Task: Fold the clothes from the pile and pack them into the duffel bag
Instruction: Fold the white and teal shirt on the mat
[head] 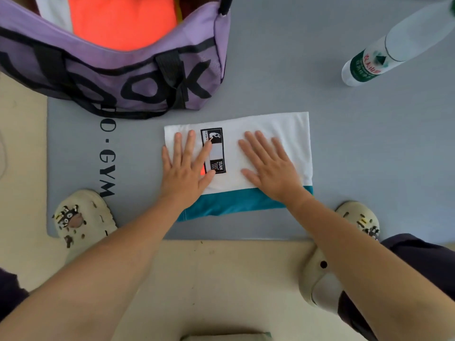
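down near the person's feet, two pale clogs (pixel 82 217) stand at the near edge of a grey mat (pixel 344 148), one at each side, on a beige floor (pixel 216 279). between them on the mat lies a folded garment (pixel 266 143): mostly white, with a teal band along its near edge and a black-and-white patch reading "team" left of its middle. it is folded into a flat rectangle whose long axis runs left to right, slightly tilted so the right end sits a little farther away.

both hands lie flat on it, palms down, fingers straight and spread, gripping nothing. the left hand (pixel 187 173) presses the left part of the garment, its fingers partly covering the patch and its outer fingers reaching the left edge. the right hand (pixel 269 168) presses the white cloth right of the patch, its wrist crossing the teal band.

left of the garment, black letters reading "gym" are printed on the mat. farther off, a purple duffel bag (pixel 123 67) with black lettering and straps sits open, just beyond the garment's far-left corner, with an orange garment (pixel 123 20) and some white cloth inside. at the far right a clear plastic bottle (pixel 394 43) with a green label stands on the mat, well apart from the garment.
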`<state>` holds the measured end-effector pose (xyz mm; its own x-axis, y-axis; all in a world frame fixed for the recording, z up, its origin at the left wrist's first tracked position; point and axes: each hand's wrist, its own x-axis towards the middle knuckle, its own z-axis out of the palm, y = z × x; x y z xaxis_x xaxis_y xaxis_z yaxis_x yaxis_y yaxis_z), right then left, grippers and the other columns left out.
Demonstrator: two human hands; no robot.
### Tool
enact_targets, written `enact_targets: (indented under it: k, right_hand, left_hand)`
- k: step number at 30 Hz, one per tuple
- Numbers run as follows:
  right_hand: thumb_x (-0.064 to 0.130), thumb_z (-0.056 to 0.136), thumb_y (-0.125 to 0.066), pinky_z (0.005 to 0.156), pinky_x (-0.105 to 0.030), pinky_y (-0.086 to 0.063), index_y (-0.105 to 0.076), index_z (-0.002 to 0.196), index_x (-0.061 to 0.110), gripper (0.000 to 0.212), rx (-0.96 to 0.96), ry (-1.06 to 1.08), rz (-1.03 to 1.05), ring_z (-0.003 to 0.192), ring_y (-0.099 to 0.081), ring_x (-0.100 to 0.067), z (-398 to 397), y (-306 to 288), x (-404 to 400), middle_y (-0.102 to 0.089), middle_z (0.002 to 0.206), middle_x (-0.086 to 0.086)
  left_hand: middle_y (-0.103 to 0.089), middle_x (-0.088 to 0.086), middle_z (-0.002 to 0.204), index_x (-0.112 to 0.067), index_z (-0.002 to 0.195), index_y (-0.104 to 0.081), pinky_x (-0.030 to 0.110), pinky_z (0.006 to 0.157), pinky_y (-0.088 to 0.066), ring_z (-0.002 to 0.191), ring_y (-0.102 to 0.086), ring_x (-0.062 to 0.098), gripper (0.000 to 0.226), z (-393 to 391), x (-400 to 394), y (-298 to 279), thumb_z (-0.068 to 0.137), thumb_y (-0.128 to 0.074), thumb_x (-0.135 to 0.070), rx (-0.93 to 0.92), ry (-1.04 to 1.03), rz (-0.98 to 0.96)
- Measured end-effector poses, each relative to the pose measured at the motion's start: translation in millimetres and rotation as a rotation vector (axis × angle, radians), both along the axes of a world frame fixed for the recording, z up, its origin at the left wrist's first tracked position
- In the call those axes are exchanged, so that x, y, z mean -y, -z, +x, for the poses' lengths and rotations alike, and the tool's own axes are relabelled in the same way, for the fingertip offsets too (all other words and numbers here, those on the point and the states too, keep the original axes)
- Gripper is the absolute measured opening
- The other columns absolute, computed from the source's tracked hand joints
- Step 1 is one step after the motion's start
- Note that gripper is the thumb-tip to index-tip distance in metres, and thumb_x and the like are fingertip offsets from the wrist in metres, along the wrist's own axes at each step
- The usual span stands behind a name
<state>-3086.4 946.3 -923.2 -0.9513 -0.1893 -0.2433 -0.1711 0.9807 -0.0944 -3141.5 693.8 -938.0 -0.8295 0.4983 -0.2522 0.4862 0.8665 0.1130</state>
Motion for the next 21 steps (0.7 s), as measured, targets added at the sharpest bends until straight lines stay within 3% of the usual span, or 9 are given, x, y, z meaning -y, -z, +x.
enact_targets:
  k: [5,8,11,14,17,21]
  right_hand:
    - [0.056,0.098,-0.025,0.122,-0.044,-0.007,-0.01,0.156,0.011,0.074,0.045,0.37,0.006,0.151,-0.006,-0.022,-1,-6,-63,-0.009,0.164,-0.007]
    - [0.051,0.099,-0.034,0.122,-0.044,-0.006,-0.02,0.154,0.007,0.072,-0.005,0.319,-0.013,0.15,-0.013,-0.026,-35,-17,-50,-0.021,0.161,-0.01]
    - [0.047,0.094,-0.052,0.119,-0.045,-0.018,-0.039,0.146,0.012,0.064,0.03,0.151,-0.107,0.14,-0.034,-0.031,-77,-26,-15,-0.042,0.148,-0.015]
    - [0.046,0.088,-0.062,0.099,-0.041,-0.033,-0.054,0.125,0.012,0.05,0.144,0.136,-0.075,0.115,-0.05,-0.033,-108,-31,9,-0.055,0.122,-0.013]
    - [0.043,0.087,-0.065,0.08,-0.035,-0.04,-0.059,0.115,0.012,0.042,0.382,0.314,-0.158,0.109,-0.057,-0.033,-111,-36,4,-0.06,0.117,-0.013]
    - [0.041,0.089,-0.063,0.079,-0.032,-0.041,-0.062,0.11,0.015,0.033,0.516,0.661,-0.306,0.109,-0.058,-0.031,-70,-41,-18,-0.063,0.116,-0.01]
  left_hand:
    - [0.003,0.013,0.165,-0.031,0.157,-0.002,0.066,0.116,-0.009,0.15,0.004,0.038,0.071,0,0,7,0.096,-0.025,-0.059,-0.027,0.003,0.041]
    - [0.001,0.013,0.165,-0.03,0.157,-0.004,0.065,0.116,-0.01,0.15,0.003,0.038,0.07,0,1,7,0.097,-0.026,-0.059,-0.044,0.005,0.044]
    - [-0.002,0.013,0.164,-0.031,0.157,-0.005,0.064,0.116,-0.011,0.15,0.002,0.038,0.07,-1,0,3,0.097,-0.027,-0.059,-0.029,0.004,0.031]
    - [0.0,0.013,0.165,-0.031,0.157,-0.006,0.064,0.116,-0.011,0.151,0.002,0.037,0.07,-4,-1,-4,0.097,-0.029,-0.059,0.001,0.026,-0.006]
    - [-0.002,0.008,0.165,-0.034,0.155,-0.015,0.068,0.113,-0.009,0.151,0.001,0.034,0.07,-18,-8,-16,0.093,-0.041,-0.055,0.043,0.048,-0.037]
    - [-0.006,0.002,0.165,-0.044,0.145,-0.036,0.069,0.113,0.001,0.151,0.005,0.028,0.061,-54,-50,-34,0.088,-0.054,-0.041,0.088,0.151,-0.005]
